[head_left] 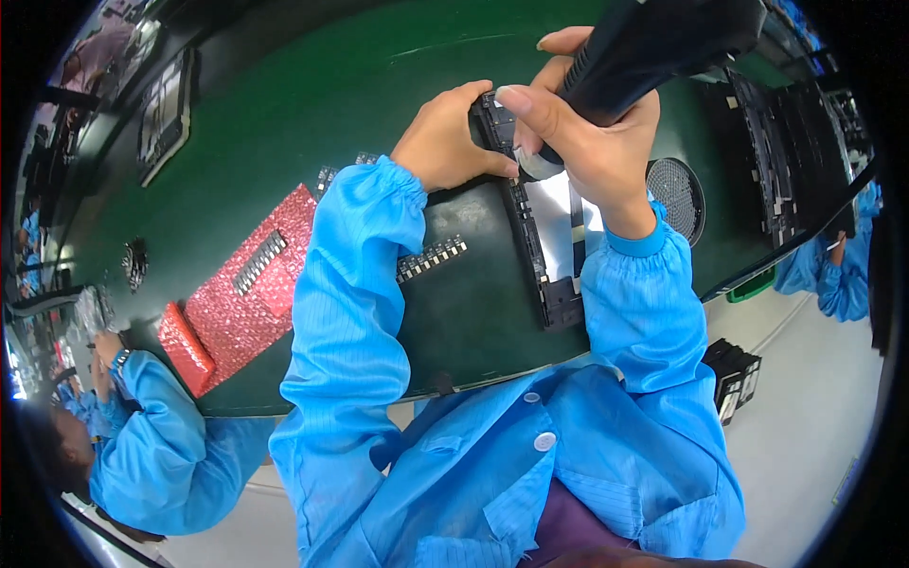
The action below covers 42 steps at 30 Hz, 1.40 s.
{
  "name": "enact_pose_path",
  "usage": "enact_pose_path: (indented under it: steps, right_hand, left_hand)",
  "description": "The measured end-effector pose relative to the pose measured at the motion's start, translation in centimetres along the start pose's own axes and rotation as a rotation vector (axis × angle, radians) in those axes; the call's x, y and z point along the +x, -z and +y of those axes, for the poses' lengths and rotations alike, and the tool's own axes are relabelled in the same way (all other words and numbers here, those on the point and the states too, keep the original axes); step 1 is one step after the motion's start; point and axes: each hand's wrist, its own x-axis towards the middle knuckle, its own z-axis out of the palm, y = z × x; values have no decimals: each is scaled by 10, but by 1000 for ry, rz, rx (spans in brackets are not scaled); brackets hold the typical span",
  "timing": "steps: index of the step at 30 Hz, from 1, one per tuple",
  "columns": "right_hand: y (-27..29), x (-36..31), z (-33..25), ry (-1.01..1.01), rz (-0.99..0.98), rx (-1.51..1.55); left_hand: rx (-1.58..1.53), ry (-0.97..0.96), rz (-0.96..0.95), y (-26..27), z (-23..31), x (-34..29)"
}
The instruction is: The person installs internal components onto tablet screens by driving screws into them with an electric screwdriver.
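Observation:
An opened black tablet-like device lies on the green table in front of me, with a shiny silver-white panel inside and small parts along its edge. My left hand grips its far left edge, forefinger near the corner and thumb pressed lower down on the frame. In my right hand is a bulky black handheld tool with vent slots and a short, rounded grey end that points down at the device. The tool's exact kind is unclear, and this hand and sleeve cover part of the device.
Left of me, a strip of small metal-tipped parts lies near pink bubble wrap bearing another strip. A round grey mesh piece and more black housings are at right. A co-worker in blue sits at left.

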Motion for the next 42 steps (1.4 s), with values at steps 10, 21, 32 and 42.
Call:
enact_pose_path:
  steps: [10,21,32,42]
  right_hand:
    - [-1,0,4,-17,16,57]
    - [-1,-2,7,-46,8,97]
    - [-10,-13,4,115,-8,-189]
    - [85,-4,-43,102,274,-298]
  left_hand:
    - [-12,-3,46,1,14,-3]
    - [-32,-44,38,0,7,0]
    - [-2,-93,78,-2,0,0]
    - [-41,38,-2,6,13,-4]
